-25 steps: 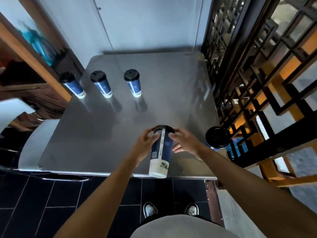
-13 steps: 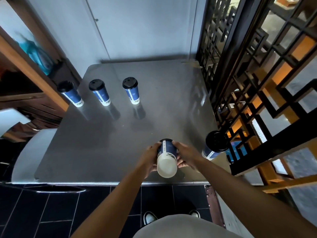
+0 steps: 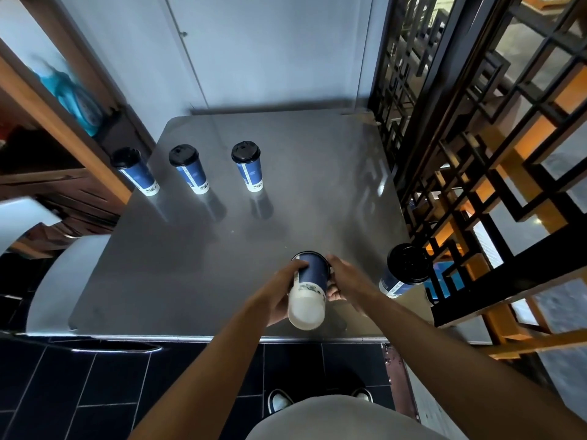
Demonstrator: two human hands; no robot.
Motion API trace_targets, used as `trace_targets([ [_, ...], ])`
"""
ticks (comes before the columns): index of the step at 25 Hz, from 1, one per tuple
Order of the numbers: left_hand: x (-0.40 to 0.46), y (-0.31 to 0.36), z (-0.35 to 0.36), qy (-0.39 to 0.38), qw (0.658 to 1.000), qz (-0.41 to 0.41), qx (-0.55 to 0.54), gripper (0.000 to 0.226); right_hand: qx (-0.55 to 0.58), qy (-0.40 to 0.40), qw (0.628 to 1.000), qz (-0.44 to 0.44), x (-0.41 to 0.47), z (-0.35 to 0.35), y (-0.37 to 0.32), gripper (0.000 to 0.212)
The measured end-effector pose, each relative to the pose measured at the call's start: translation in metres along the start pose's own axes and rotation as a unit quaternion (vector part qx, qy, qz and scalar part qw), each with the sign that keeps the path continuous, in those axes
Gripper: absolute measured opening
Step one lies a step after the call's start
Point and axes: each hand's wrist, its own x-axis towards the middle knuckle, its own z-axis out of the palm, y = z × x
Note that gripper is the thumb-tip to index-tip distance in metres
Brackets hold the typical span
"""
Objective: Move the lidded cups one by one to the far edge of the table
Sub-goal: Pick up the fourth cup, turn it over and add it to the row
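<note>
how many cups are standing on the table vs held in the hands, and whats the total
Cups standing on the table: 4 (left cup, middle cup, right cup, near-right cup)
Cups held, tipped, between the left hand and right hand: 1 (held cup)
Total: 5 cups

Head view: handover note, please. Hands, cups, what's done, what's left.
Left hand and right hand both grip the held cup, above the near edge of the table. The cup is tipped, its pale base toward the camera, its lid away.
Three cups stand upright in a row farther back on the left: left cup, middle cup, right cup.
One more lidded cup, the near-right cup, stands at the table's near right corner.
Done: three apparently placed.
Left: right the held cup and set it down in the row, then move the near-right cup.
</note>
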Motion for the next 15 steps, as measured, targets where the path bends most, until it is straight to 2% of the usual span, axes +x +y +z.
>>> trace_targets([
  [2,0.003,-0.002,-0.002,-0.012,0.999,0.011,-0.048,0.053,0.052,0.011,0.999,0.007,0.000,0.001,-0.002,0.048],
  [4,0.007,-0.006,-0.002,-0.010,0.998,0.024,-0.062,0.063,0.070,0.001,0.997,0.022,-0.002,0.003,-0.001,0.047],
  [6,0.009,-0.010,0.002,-0.009,0.997,0.034,-0.070,0.069,0.105,-0.034,0.992,0.052,-0.005,0.007,0.001,0.045],
  [9,0.013,-0.016,0.009,0.018,0.996,0.029,-0.081,0.072,0.208,-0.093,0.970,0.082,-0.010,0.012,-0.001,0.054],
  [12,0.014,-0.021,0.015,0.079,0.996,0.035,-0.005,0.079,0.246,-0.118,0.958,0.086,-0.012,0.012,-0.005,0.053],
  [15,0.014,-0.023,0.014,0.108,0.990,0.028,0.089,0.081,0.245,-0.108,0.959,0.092,-0.015,0.013,-0.010,0.056],
])
